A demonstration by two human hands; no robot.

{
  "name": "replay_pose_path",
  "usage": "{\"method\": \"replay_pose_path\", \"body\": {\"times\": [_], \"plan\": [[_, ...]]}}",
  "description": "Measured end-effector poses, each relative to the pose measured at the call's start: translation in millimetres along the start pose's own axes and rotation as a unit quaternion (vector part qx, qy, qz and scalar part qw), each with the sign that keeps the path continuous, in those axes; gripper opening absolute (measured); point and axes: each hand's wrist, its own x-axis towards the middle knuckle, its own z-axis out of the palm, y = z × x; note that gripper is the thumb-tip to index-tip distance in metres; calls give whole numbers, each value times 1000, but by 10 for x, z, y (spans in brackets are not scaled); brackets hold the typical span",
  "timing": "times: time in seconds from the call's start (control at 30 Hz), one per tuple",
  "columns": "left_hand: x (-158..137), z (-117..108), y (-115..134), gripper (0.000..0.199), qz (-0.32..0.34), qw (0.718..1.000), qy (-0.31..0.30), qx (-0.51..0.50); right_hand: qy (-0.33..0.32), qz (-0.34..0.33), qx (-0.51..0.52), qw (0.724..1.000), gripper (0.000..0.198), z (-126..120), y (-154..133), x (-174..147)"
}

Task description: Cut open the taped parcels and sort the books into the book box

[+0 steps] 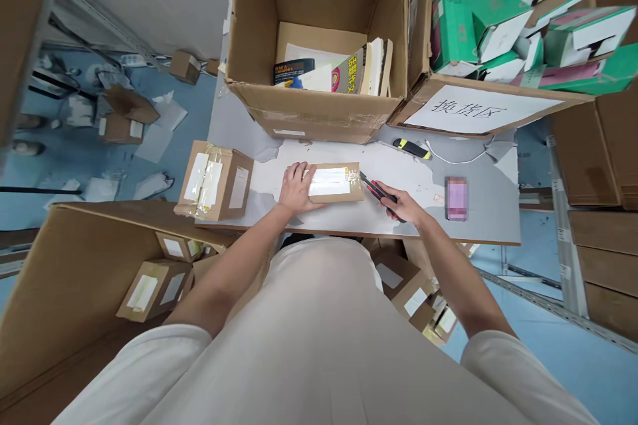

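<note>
A small taped cardboard box [335,196] with a white label lies on the table in front of me. My left hand [298,190] grips its left end, thumb along the near side and fingers over the top. In my right hand [401,202] is a black and red utility knife [375,188], its tip at the taped right end of the box. Whether the blade touches the tape I cannot tell. Behind the knife lies a second, black and yellow utility knife [412,148].
A large open carton [319,106] with books stands at the back, beside a carton [417,89] of green boxes [456,23]. Another taped box [214,179] sits at the table's left end. A phone [456,198] lies right. Below left is a big carton [44,279] holding parcels.
</note>
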Motion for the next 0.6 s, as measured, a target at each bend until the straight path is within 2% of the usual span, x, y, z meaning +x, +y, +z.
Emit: {"method": "replay_pose_path", "body": {"times": [0.2,0.43,0.6], "plan": [[-4,54,-16,112,8,1000,1,-20,-64,10,-43,997,58,-152,-37,64],[-5,80,-42,110,5,1000,11,-13,-79,30,-7,996,65,-60,38,-89],[-6,116,-60,111,24,998,50,-33,-70,28,19,997,66,63,166,-203]]}}
